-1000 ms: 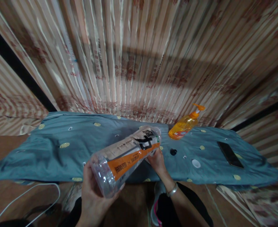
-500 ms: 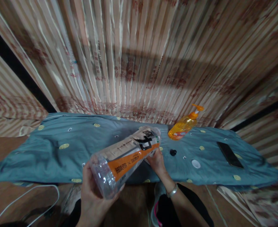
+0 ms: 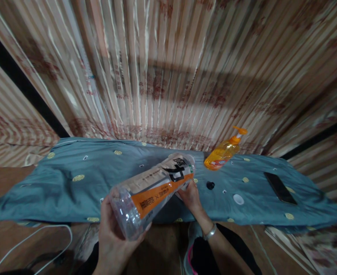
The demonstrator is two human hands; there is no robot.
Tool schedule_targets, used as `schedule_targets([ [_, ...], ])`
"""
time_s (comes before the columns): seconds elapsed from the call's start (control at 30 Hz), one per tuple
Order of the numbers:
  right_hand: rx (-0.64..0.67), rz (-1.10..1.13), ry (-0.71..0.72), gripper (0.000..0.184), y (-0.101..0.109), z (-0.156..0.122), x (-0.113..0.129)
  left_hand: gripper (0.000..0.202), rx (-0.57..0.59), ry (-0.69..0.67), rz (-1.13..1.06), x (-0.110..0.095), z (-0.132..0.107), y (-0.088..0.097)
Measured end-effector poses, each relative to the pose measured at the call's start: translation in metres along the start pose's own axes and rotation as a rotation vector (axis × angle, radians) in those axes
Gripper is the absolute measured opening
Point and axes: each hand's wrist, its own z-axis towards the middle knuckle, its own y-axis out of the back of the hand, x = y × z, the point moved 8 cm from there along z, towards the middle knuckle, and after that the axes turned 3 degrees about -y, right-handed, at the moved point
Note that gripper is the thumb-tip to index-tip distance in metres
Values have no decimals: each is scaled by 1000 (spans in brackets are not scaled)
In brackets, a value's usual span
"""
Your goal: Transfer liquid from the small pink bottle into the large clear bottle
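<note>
A large clear plastic bottle [image 3: 154, 193] with a white and orange label is tilted in the air over the cloth-covered table. Its near end rests in my left hand [image 3: 115, 233], whose fingers and thumb wrap round it from the left and below. My right hand [image 3: 190, 196] grips the bottle's far part from the right, its fingers partly hidden behind the label. Just right of the bottle, a small black cap-like piece [image 3: 210, 185] and a round white disc [image 3: 238, 199] lie on the cloth.
An orange pump bottle [image 3: 221, 154] stands at the back of the blue-green cloth [image 3: 56, 183]. Farther right lies a dark phone [image 3: 280, 188]. Striped curtains [image 3: 168, 76] hang behind and at both sides. A white cable [image 3: 42, 229] loops below the table at left.
Almost nothing differs. Both hands keep the bottle in the same tilted pose, while the whole view has shifted very slightly.
</note>
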Motion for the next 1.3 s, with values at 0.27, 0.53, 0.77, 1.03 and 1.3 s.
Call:
schedule_targets([
  [0.27, -5, 8, -1, 32, 1, 1, 0, 81, 12, -67, 51, 1, 1, 3],
  [0.53, -2, -6, 4, 33, 2, 2, 1, 77, 16, -79, 52, 0, 2, 3],
  [0.77, -4, -24, 13, 36, 2, 2, 2, 82, 37, -117, 53, 4, 3, 3],
  [1.03, 17, -18, 15, 37, 2, 3, 1, 80, 17, -98, 41, 3, 2, 4],
  [1.3, 19, -46, 35, 42, 2, 3, 2, 83, 34, -92, 36, 4, 1, 3],
])
